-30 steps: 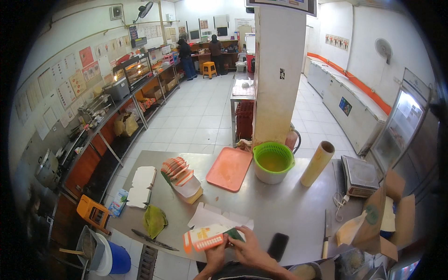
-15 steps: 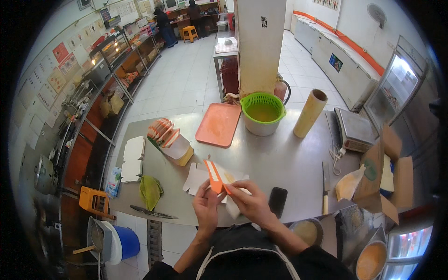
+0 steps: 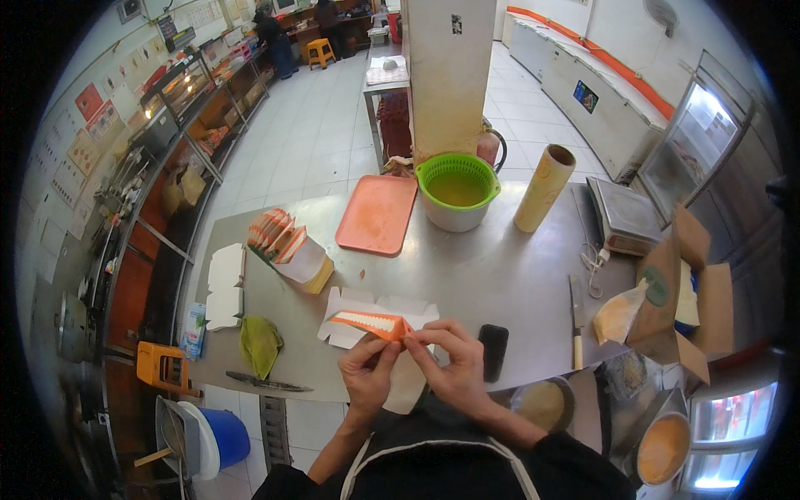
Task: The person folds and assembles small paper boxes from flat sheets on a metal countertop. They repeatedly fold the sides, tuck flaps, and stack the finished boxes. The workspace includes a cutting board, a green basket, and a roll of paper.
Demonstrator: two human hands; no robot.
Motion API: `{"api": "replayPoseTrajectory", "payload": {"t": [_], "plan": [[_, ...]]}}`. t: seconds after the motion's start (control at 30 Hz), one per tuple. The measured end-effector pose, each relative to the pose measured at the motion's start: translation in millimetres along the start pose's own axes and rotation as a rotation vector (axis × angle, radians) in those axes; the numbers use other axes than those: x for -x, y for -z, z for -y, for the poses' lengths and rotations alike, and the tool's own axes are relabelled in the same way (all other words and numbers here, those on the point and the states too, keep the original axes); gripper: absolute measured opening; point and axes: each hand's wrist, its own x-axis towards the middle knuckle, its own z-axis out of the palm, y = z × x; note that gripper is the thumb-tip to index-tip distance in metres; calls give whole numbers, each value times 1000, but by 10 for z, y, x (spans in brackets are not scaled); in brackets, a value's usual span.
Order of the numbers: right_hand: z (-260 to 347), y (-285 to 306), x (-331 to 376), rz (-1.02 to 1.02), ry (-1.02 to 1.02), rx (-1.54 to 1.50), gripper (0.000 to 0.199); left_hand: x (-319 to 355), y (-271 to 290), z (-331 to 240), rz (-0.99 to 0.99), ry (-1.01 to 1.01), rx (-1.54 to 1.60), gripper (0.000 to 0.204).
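Between my two hands is an orange-and-white card carton (image 3: pixel 373 323), partly folded, with a white toothed pattern along its orange side. The fingers of my left hand (image 3: pixel 367 375) pinch its lower edge. At its right end, my right hand (image 3: pixel 454 367) grips an orange corner between thumb and fingertips. Beneath them, flat white card blanks (image 3: pixel 400 310) lie on the steel table. To the left stands a nested stack of orange-and-white cartons (image 3: pixel 287 250), tilted over. More white card (image 3: pixel 225 287) lies flat at the table's left edge.
Farther back are an orange tray (image 3: pixel 377 215), a green colander in a pot (image 3: pixel 457 187), and an upright film roll (image 3: pixel 546 187). A phone (image 3: pixel 493 352), a knife (image 3: pixel 576 321), a scale (image 3: pixel 625 215) and a cardboard box (image 3: pixel 715 310) sit right; a green cloth (image 3: pixel 261 346) lies left.
The carton has turned from steeply upright to nearly level, its toothed side now pointing left. My right hand has shifted its grip to the carton's right corner. The whole view has moved slightly.
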Motion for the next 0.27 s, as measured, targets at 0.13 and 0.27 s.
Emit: {"api": "replayPoseTrajectory", "payload": {"t": [0.13, 0.27], "plan": [[-72, -85, -163, 67, 50, -10, 13, -72, 137, 102, -68, -51, 44, 17], [-140, -162, -284, 166, -43, -8, 15, -158, 242, 149, -50, -72, -12, 19]]}}
